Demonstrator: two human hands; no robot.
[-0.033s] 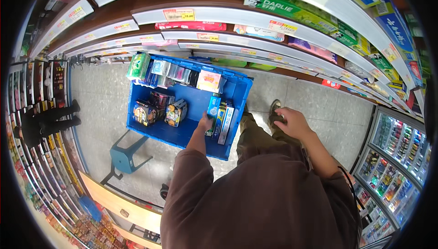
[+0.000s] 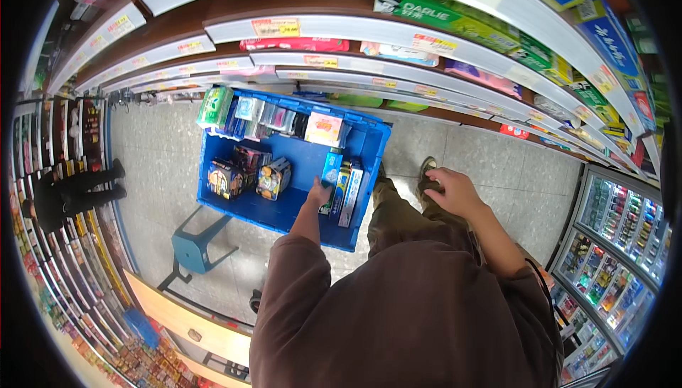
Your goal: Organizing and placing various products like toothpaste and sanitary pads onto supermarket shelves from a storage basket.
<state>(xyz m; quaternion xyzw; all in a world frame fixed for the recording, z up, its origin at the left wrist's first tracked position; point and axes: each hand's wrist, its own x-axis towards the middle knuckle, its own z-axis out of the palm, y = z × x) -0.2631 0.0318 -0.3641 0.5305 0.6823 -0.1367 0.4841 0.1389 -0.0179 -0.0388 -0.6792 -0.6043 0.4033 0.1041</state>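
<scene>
1. Blue crate (image 2: pixel 302 159), my eleven o'clock.
2. My left hand (image 2: pixel 319 192) touches the leftmost slim blue carton (image 2: pixel 332 165), crate's four o'clock — pinching, I cannot tell.
3. Carton: probably light, stiff, dentable — best held by its long sides.
4. My right hand (image 2: pixel 455 190), one o'clock: empty, thumb and fingers apart.

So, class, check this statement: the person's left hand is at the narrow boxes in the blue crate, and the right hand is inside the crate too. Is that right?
Not quite: the right hand is outside the blue crate, off to its right, as the head view shows. The left hand is indeed at the narrow boxes in the crate.
</scene>
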